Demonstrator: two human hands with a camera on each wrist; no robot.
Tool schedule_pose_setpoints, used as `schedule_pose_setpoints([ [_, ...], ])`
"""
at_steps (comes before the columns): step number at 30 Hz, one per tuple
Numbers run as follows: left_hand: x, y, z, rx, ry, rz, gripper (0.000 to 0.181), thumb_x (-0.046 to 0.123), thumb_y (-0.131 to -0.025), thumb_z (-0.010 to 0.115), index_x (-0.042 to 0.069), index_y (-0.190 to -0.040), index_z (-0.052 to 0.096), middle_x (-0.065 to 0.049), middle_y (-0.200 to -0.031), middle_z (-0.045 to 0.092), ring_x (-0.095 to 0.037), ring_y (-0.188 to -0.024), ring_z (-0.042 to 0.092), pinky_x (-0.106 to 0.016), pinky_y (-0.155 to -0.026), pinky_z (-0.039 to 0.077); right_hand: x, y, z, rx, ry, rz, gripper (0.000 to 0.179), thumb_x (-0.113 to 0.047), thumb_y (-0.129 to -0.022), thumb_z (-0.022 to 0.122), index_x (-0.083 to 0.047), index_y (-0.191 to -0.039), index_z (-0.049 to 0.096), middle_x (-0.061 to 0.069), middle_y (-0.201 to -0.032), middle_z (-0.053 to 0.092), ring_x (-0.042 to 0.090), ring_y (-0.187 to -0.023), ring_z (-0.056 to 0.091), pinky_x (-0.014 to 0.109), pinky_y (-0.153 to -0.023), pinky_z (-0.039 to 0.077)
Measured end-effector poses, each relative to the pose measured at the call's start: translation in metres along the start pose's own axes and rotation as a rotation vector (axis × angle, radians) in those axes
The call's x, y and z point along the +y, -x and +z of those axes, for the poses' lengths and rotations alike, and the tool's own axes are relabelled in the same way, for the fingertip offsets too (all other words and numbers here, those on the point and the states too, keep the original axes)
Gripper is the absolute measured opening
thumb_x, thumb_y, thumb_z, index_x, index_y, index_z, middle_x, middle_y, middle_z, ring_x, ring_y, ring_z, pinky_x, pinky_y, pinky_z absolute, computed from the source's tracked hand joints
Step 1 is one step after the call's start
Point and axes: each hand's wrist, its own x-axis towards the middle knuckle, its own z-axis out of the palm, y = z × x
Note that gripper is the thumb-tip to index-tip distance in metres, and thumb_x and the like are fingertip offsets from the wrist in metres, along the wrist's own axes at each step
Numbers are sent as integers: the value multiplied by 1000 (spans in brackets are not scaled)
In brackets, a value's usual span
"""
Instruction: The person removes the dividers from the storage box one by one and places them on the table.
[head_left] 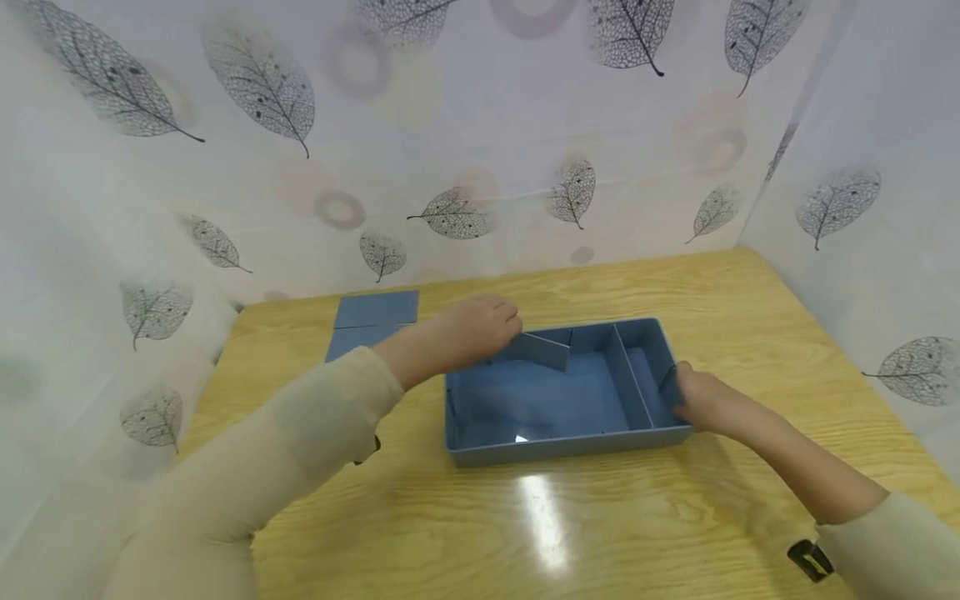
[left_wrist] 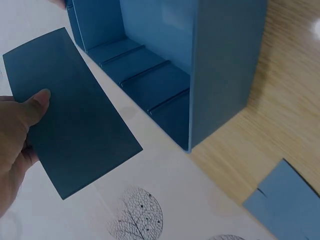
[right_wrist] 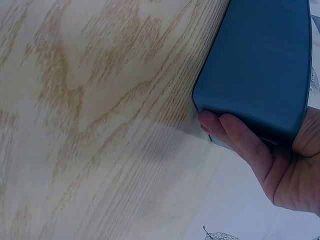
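Observation:
My left hand (head_left: 471, 333) pinches a thin blue-grey divider panel (head_left: 547, 351) above the far side of a shallow blue-grey box (head_left: 570, 450). In the left wrist view the thumb lies across the face of this rectangular panel (left_wrist: 75, 115), with fingers behind it. The panel sits at an angle to the box walls. At the box's right end my right hand (head_left: 705, 402) grips the short wall, thumb over the rim and fingers against the outer side (right_wrist: 257, 65). One divider (head_left: 632, 379) stands upright across the box near that end. Thin ribs line the inner long wall (left_wrist: 145, 75).
Two flat blue-grey panels (head_left: 377, 308) lie on the wooden table (head_left: 465, 533) behind the left forearm; a notched panel (left_wrist: 287, 202) shows in the left wrist view. White leaf-print sheeting (head_left: 480, 150) surrounds the table at the back and sides.

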Motion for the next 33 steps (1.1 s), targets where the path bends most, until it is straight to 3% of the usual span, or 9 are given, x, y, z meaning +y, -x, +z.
schedule_pose_setpoints([
  [6,-4,24,-6,-31,-6,-55,10,4,-90,60,0,-99,61,-6,-90,61,-16,-80,56,-24,-75,49,0,-1,1,25,28,-3,39,4,-84,60,18,-102,28,18,-70,52,24,-60,54,35,-54,46],
  [12,-7,49,-8,6,49,-141,9,6,-87,65,1,-94,61,-6,-84,59,-14,-73,52,-22,-66,48,1,-1,2,34,30,-14,40,4,-84,60,19,-102,28,17,-69,52,23,-59,54,34,-53,45],
  [18,-10,62,-4,65,55,-144,15,11,-84,69,1,-91,61,-6,-82,59,-16,-73,54,-23,-67,48,3,0,0,19,34,-13,41,4,-84,60,21,-103,28,18,-70,54,21,-59,55,34,-53,46],
  [23,-12,75,-1,44,48,-159,27,10,-74,79,1,-90,60,-6,-83,58,-17,-75,54,-25,-70,49,3,-1,0,17,28,-12,40,4,-84,60,20,-103,28,17,-69,54,20,-58,55,34,-52,47],
  [27,-12,89,1,22,91,-203,27,5,-73,79,-1,-90,59,-7,-83,58,-19,-75,55,-27,-70,50,3,-1,1,14,22,-14,40,4,-84,60,20,-102,28,17,-69,54,20,-57,55,34,-52,47],
  [33,-11,105,7,46,168,-253,17,-3,-76,73,-4,-90,62,-11,-86,63,-22,-79,60,-28,-73,53,5,-1,2,19,19,-21,40,5,-84,60,20,-102,28,19,-70,54,21,-58,56,34,-53,48],
])
